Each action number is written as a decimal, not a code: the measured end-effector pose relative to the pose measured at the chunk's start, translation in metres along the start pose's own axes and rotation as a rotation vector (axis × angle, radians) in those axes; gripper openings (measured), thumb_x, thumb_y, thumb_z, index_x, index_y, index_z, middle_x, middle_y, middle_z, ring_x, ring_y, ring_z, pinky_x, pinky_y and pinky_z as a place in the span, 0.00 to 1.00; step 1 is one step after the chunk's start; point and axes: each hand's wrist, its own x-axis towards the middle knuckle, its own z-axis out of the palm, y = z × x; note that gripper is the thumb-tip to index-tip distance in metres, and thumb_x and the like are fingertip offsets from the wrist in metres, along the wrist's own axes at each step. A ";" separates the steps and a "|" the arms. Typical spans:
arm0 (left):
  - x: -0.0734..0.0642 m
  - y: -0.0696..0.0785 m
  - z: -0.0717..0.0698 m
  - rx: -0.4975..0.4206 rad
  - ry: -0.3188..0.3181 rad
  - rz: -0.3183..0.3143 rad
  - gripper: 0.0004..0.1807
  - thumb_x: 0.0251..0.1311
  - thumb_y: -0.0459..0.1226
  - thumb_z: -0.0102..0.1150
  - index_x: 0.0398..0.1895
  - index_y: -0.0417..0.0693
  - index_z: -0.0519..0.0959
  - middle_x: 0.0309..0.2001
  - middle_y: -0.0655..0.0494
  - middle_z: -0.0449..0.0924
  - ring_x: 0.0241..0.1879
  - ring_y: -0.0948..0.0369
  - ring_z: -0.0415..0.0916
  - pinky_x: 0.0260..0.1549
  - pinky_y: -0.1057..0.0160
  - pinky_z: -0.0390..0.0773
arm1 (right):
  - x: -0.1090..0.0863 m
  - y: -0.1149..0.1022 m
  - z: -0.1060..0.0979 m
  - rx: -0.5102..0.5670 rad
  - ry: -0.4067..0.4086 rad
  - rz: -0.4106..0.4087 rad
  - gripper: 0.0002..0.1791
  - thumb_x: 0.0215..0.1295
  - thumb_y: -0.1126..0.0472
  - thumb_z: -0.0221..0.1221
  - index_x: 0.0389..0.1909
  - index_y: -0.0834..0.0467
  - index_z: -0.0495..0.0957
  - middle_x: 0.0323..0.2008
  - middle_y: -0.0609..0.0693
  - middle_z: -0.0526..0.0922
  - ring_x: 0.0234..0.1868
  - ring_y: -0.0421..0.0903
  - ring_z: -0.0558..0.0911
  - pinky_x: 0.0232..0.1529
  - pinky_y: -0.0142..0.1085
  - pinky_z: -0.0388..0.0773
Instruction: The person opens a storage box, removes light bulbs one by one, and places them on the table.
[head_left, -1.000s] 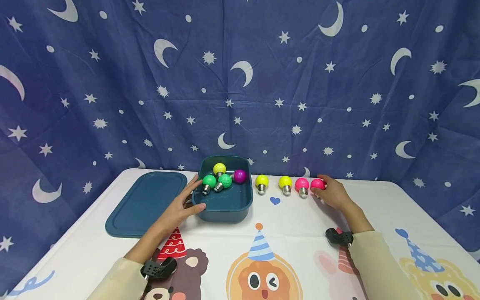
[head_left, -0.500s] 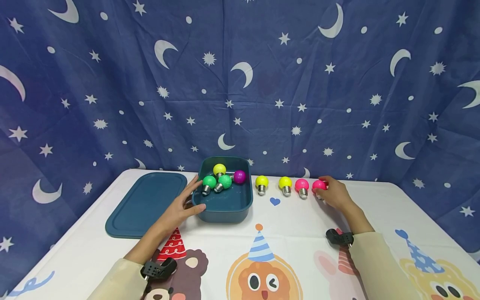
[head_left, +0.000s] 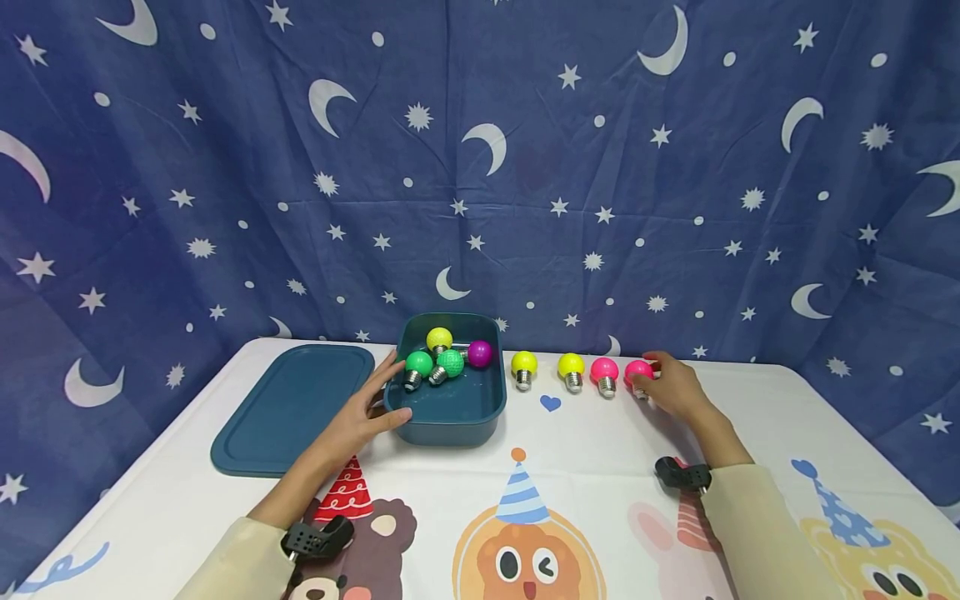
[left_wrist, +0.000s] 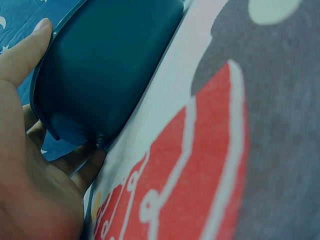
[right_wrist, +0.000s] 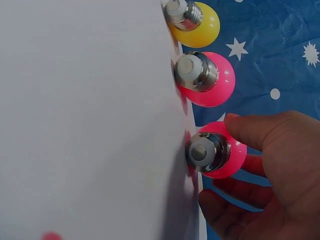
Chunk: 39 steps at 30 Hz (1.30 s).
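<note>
My right hand (head_left: 675, 389) has thumb and fingers around the globe of a pink light bulb (head_left: 638, 371) at the right end of a row. In the right wrist view the thumb tip lies on the globe of this pink bulb (right_wrist: 235, 160), the fingers partly hidden behind it, and its metal base faces the camera. My left hand (head_left: 367, 412) rests spread on the left side of a dark teal container (head_left: 450, 432), thumb at the near rim. Inside lie two green bulbs (head_left: 450, 362), a yellow bulb (head_left: 439, 337) and a purple bulb (head_left: 481, 353).
Left of the container lies its flat teal lid (head_left: 288, 408). Two yellow bulbs (head_left: 524, 362) (head_left: 571, 366) and another pink bulb (head_left: 604, 369) continue the row on the white cartoon-printed tablecloth (head_left: 585, 450). A blue star-and-moon curtain (head_left: 525, 208) hangs behind the table.
The pink bulb at my right hand has shifted slightly to the right, and the hand with it; more of its base shows now. My left hand and the container have stayed put.
</note>
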 end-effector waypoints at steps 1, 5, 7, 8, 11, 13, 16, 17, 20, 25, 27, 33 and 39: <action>0.000 0.000 0.000 0.000 0.000 -0.001 0.41 0.62 0.39 0.61 0.75 0.45 0.52 0.76 0.55 0.34 0.70 0.39 0.45 0.62 0.39 0.56 | 0.000 0.000 -0.001 0.002 -0.001 -0.005 0.33 0.64 0.56 0.58 0.62 0.72 0.62 0.54 0.74 0.71 0.50 0.67 0.74 0.48 0.55 0.75; 0.000 0.000 0.000 0.000 0.001 -0.004 0.41 0.62 0.39 0.61 0.75 0.44 0.52 0.76 0.55 0.34 0.70 0.39 0.45 0.62 0.39 0.56 | -0.001 -0.003 -0.007 -0.008 0.022 -0.040 0.32 0.65 0.55 0.57 0.62 0.73 0.63 0.55 0.73 0.71 0.50 0.67 0.75 0.50 0.56 0.73; 0.000 0.000 0.000 -0.001 0.003 -0.006 0.41 0.62 0.38 0.61 0.75 0.44 0.52 0.76 0.55 0.34 0.70 0.39 0.45 0.62 0.39 0.56 | -0.003 -0.006 -0.011 -0.014 0.039 -0.054 0.32 0.67 0.54 0.55 0.62 0.73 0.63 0.55 0.73 0.71 0.51 0.67 0.75 0.51 0.57 0.72; 0.000 -0.001 0.000 -0.001 0.002 -0.005 0.41 0.62 0.38 0.61 0.75 0.44 0.52 0.76 0.55 0.34 0.70 0.39 0.45 0.63 0.39 0.56 | -0.004 -0.007 -0.013 -0.019 0.051 -0.059 0.32 0.68 0.53 0.54 0.62 0.73 0.63 0.55 0.73 0.71 0.51 0.67 0.74 0.51 0.57 0.72; 0.001 -0.002 0.002 -0.007 -0.002 0.001 0.41 0.62 0.37 0.60 0.75 0.44 0.52 0.76 0.54 0.34 0.71 0.39 0.44 0.63 0.39 0.55 | -0.008 -0.013 -0.020 -0.034 0.086 -0.070 0.32 0.71 0.50 0.52 0.62 0.73 0.64 0.56 0.73 0.70 0.55 0.69 0.71 0.53 0.60 0.69; 0.001 -0.002 0.003 -0.010 -0.010 0.005 0.41 0.62 0.37 0.60 0.75 0.43 0.52 0.76 0.53 0.34 0.71 0.39 0.44 0.63 0.39 0.54 | -0.010 -0.017 -0.024 -0.040 0.112 -0.080 0.32 0.71 0.49 0.51 0.62 0.72 0.64 0.56 0.73 0.70 0.57 0.70 0.69 0.54 0.62 0.67; 0.001 -0.003 0.004 -0.008 -0.010 0.003 0.41 0.62 0.37 0.61 0.75 0.43 0.52 0.76 0.53 0.34 0.71 0.39 0.44 0.63 0.40 0.54 | -0.012 -0.030 -0.029 -0.046 0.154 -0.119 0.30 0.70 0.52 0.53 0.62 0.71 0.65 0.57 0.72 0.69 0.59 0.70 0.66 0.55 0.64 0.65; 0.001 -0.003 0.004 -0.005 -0.007 -0.001 0.41 0.62 0.37 0.61 0.75 0.44 0.52 0.76 0.53 0.34 0.71 0.39 0.44 0.63 0.40 0.54 | -0.013 -0.037 -0.030 -0.049 0.165 -0.140 0.29 0.70 0.53 0.54 0.62 0.71 0.66 0.57 0.72 0.69 0.58 0.70 0.67 0.54 0.64 0.66; 0.000 -0.003 0.002 0.008 0.007 -0.007 0.41 0.62 0.38 0.61 0.75 0.45 0.53 0.76 0.54 0.35 0.71 0.38 0.44 0.63 0.39 0.54 | -0.012 -0.065 -0.032 -0.053 0.174 -0.199 0.27 0.68 0.57 0.57 0.62 0.68 0.67 0.58 0.69 0.69 0.57 0.68 0.69 0.54 0.62 0.68; -0.001 -0.003 0.000 0.014 0.012 -0.016 0.41 0.62 0.38 0.61 0.75 0.45 0.53 0.76 0.54 0.35 0.71 0.38 0.43 0.63 0.38 0.53 | -0.012 -0.118 -0.024 -0.012 0.120 -0.292 0.25 0.67 0.58 0.59 0.62 0.63 0.70 0.58 0.64 0.71 0.52 0.61 0.75 0.50 0.54 0.75; -0.002 -0.003 0.000 0.003 0.010 -0.020 0.41 0.62 0.38 0.61 0.75 0.45 0.53 0.76 0.53 0.35 0.71 0.38 0.44 0.63 0.39 0.54 | -0.012 -0.137 -0.015 0.014 0.089 -0.342 0.25 0.66 0.58 0.60 0.62 0.62 0.71 0.57 0.62 0.72 0.50 0.58 0.77 0.48 0.51 0.77; -0.002 -0.002 0.001 -0.006 0.013 -0.030 0.41 0.61 0.38 0.62 0.75 0.45 0.53 0.76 0.55 0.35 0.71 0.40 0.45 0.63 0.39 0.56 | -0.012 -0.192 0.021 0.083 -0.032 -0.463 0.24 0.64 0.57 0.62 0.60 0.60 0.73 0.54 0.58 0.76 0.45 0.51 0.81 0.43 0.43 0.80; -0.001 -0.002 -0.001 0.005 0.021 -0.037 0.42 0.61 0.40 0.62 0.75 0.48 0.53 0.76 0.58 0.36 0.71 0.40 0.44 0.63 0.39 0.55 | -0.010 -0.235 0.061 0.046 -0.169 -0.526 0.25 0.62 0.60 0.64 0.60 0.61 0.73 0.51 0.58 0.77 0.47 0.54 0.78 0.44 0.42 0.78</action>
